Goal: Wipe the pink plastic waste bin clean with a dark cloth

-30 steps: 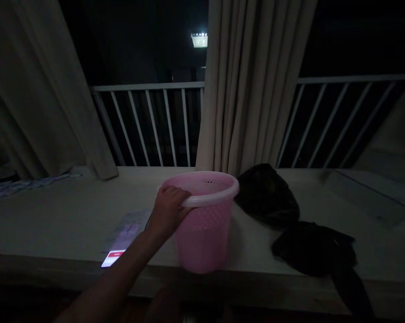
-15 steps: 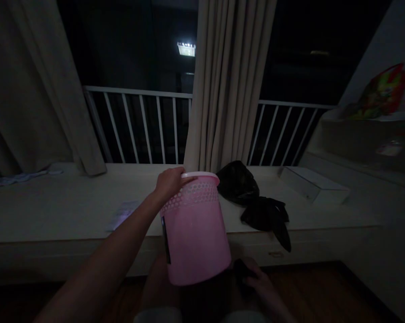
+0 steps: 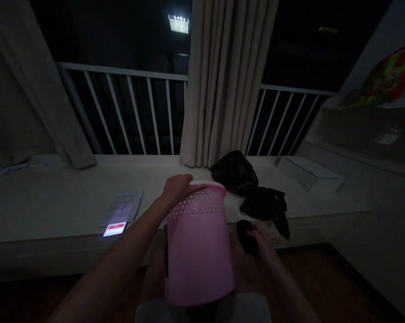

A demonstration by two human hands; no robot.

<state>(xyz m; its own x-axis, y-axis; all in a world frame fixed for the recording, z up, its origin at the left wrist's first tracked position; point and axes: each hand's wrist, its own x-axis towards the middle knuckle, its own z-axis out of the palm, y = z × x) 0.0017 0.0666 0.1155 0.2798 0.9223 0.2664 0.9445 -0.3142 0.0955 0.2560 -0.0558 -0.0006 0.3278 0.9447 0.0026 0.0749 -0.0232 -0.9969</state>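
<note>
My left hand grips the rim of a pink plastic trash bin, its fingers closed over the edge. The bin stands tilted above my lap, with a band of round holes below the rim; its inside is hidden. To the right of the bin, my right hand is closed on a black oval object, whose exact kind is too dark to make out. Beyond it, on the white ledge, lies a black plastic bag, bulky and crumpled, with a knotted-looking black plastic piece hanging over the front edge.
A phone with a lit screen lies at the ledge's front edge, partly on a flat packet. At the right stands a white box. Behind are a curtain and a white railing. A colourful bag sits on the shelf.
My right hand has risen with the black object, from low beside the bin up to the ledge's front. The bin sits slightly lower and more upright. The phone's lit screen now shows.
</note>
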